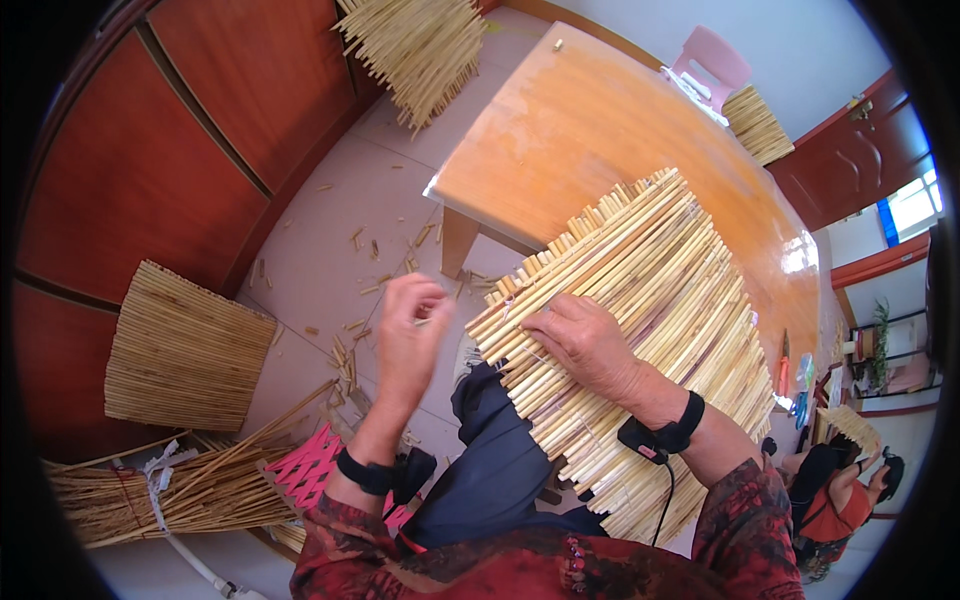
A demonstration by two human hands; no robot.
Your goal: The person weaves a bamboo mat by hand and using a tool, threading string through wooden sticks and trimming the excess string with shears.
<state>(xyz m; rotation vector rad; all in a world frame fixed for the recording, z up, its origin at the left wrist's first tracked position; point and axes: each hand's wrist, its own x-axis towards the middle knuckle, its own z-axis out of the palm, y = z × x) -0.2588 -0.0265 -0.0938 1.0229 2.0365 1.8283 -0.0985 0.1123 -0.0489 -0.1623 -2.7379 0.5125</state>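
A large mat of straw-coloured reed stalks (650, 320), bound side by side with pale thread, lies slanted across my lap and against the table edge. On its near left part, my right hand (585, 345) pinches the stalks between thumb and curled fingers. My left hand (408, 318) is raised off the mat's left end, over the floor. Its fingers are curled closed and slightly blurred. A small pale bit shows at them, too unclear to name.
An orange-brown wooden table (530, 120) stands ahead. Reed mats lean by red cabinets (200, 290) at left. Cut reed pieces (345, 365) litter the floor. A tied reed bundle (110, 505) lies lower left. Pliers (784, 370) lie at right; another person (840, 500) sits beyond.
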